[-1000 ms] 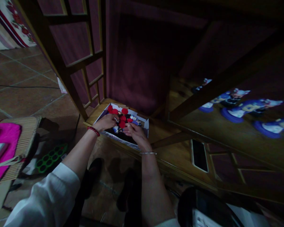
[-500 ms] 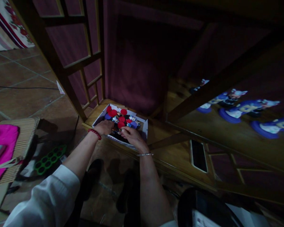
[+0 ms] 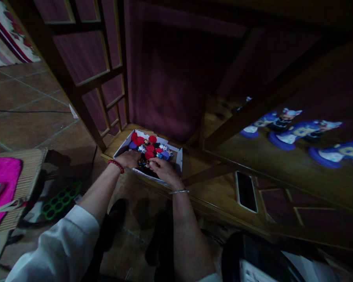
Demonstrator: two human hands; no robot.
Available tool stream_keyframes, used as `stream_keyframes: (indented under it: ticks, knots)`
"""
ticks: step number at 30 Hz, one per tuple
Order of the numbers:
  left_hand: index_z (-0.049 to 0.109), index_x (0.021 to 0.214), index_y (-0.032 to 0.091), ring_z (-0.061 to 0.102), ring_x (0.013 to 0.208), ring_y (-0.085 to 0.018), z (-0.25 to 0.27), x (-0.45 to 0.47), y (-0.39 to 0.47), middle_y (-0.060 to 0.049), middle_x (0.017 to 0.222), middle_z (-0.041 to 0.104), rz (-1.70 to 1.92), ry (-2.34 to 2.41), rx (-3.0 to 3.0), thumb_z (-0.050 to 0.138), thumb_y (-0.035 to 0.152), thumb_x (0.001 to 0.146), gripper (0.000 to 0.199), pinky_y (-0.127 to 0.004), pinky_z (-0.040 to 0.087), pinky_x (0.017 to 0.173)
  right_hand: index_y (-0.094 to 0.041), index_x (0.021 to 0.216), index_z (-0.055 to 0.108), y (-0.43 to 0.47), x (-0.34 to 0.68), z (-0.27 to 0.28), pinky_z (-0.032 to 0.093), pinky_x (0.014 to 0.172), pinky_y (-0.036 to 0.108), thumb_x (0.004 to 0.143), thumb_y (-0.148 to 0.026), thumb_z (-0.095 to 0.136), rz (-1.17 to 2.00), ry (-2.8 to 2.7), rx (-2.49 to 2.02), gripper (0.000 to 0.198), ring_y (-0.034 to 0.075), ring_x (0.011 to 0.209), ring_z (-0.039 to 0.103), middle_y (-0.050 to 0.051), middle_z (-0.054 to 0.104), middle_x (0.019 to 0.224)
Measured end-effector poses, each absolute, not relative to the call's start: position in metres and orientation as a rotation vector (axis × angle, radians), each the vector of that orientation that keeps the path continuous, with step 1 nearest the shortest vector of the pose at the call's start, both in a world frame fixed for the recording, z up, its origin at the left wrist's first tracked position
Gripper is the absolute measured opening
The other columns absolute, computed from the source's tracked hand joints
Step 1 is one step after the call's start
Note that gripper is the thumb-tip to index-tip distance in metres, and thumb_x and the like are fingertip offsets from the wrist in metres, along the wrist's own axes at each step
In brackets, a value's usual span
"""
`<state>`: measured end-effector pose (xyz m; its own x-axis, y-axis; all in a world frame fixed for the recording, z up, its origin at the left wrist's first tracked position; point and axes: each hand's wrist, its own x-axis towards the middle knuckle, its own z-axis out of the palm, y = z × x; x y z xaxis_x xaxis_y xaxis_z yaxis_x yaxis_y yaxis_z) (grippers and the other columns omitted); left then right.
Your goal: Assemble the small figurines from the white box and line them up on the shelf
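Observation:
A white cardboard box (image 3: 179, 161) on the low wooden shelf holds a jumble of small figurines (image 3: 164, 149) with round red and purple bases. My left hand (image 3: 130, 159), a red bead bracelet at its wrist, reaches over the box's near left side with fingers curled down among the figurines. My right hand (image 3: 162, 169), with a silver bangle, is over the near right part, thumb and fingers pinched together close to a small dark figurine. Dim light and the fingers hide what either hand grips.
Purple-based figurines (image 3: 300, 135) stand on a higher shelf at right. A phone (image 3: 246, 192) lies on the low shelf. Lattice wood panels (image 3: 85, 84) frame the left side. A bamboo-topped stool (image 3: 32, 168) with pink cloth (image 3: 8, 176) and a green tray (image 3: 61, 200) are at left.
The view has shifted slightly. Both hands stay over the box in nearly the same pose, and the figurines look unchanged.

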<state>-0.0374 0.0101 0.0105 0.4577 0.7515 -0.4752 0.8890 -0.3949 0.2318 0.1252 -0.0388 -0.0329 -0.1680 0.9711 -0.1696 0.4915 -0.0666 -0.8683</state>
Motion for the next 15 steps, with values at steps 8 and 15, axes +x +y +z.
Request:
stream_keyframes:
  ticks: [8, 15]
  knots:
    - [0.057, 0.098, 0.016, 0.058, 0.077, -0.016, 0.001, -0.041, 0.017, -0.005, 0.086, 0.064, -0.254, 1.281, 2.234, 0.051, 0.015, 0.065, 0.034, -0.021, 0.040, 0.063, -0.019, 0.097, 0.060, -0.039, 0.125, -0.026, 0.044, 0.070, 0.024, 0.079, -0.030, 0.045, 1.107, -1.774, -1.622, 0.026, 0.014, 0.076, 0.058, 0.002, 0.065, 0.080]
    - [0.059, 0.099, 0.018, 0.056, 0.074, -0.013, 0.000, -0.041, 0.018, -0.002, 0.085, 0.064, -0.165, 1.253, 2.235, 0.042, 0.011, 0.070, 0.034, -0.019, 0.038, 0.063, -0.020, 0.095, 0.061, -0.041, 0.125, -0.021, 0.041, 0.067, 0.022, 0.078, -0.030, 0.045, 1.101, -1.798, -1.650, 0.025, 0.013, 0.074, 0.057, 0.001, 0.064, 0.081]
